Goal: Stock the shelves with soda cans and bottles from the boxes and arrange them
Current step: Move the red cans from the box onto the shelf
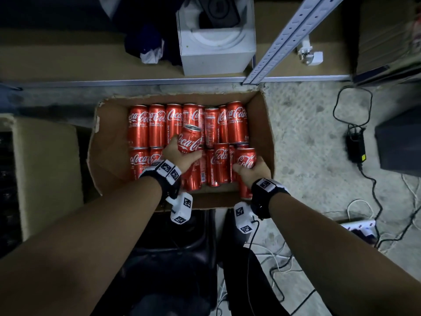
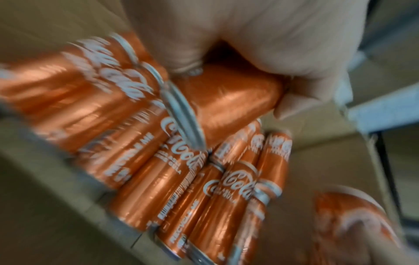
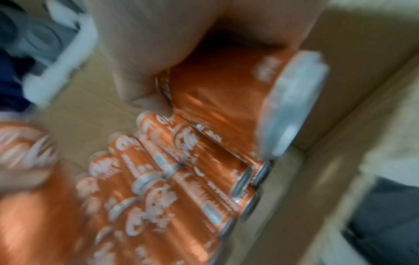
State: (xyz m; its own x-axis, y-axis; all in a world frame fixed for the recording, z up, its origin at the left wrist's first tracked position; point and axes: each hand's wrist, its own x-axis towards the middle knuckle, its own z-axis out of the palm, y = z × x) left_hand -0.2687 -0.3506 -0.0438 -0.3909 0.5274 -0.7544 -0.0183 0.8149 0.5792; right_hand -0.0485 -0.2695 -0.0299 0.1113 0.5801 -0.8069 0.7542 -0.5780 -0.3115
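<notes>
Red aluminium soda cans fill most of the open brown cardboard box on the floor; left hand and right hand each curl fingers around one can, none visibly shelved yet

Glossy red metal cans with bare silvery rims; matt brown cardboard box, torn edges; rough grey concrete floor.

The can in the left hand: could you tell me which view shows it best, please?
The head view: the can in the left hand appears sharp, lifted above the others in the cardboard box. The left wrist view shows it close but blurred; the right wrist view shows only a smear at the left edge.
</notes>
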